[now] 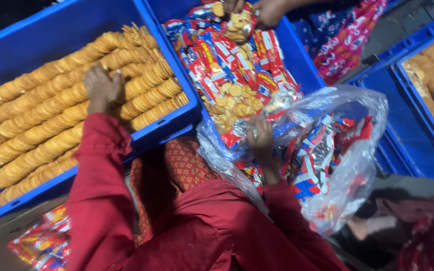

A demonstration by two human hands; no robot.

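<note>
Red sleeves [126, 221] filled the bottom of the view, nearest the lens, both arms reaching up from them toward the middle blue crate [287, 45], the one heaped with torn red-and-blue wrappers [227, 60] and loose round biscuits [237, 93]. Left of that crate stood a wider blue crate [21, 35] packed with long rows of stacked golden biscuits [41, 125], and the left hand [102, 89] lay palm down on those rows near their middle, fingers curled over the biscuit edges; whether it was pinching any of them could not be told. At the near corner of the middle crate, a clear plastic bag [347, 165] stuffed with empty wrappers bulged out toward the right, well away from the left hand. The right hand [260, 138] rested at the mouth of that bag, just where the crate's near edge met the plastic, fingers bent down into the crumpled film and wrappers; the blur hid whether they gripped the bag or a wrapper. At the far end of the middle crate, another person's hands [254, 10] were closed on an opened packet with biscuits showing. Right of the middle crate, beyond the bag, a third blue crate [418, 140] held more golden biscuits. Down at the lower left, below the wide crate, a few more red wrappers [38, 246] lay in a cardboard box.
</note>
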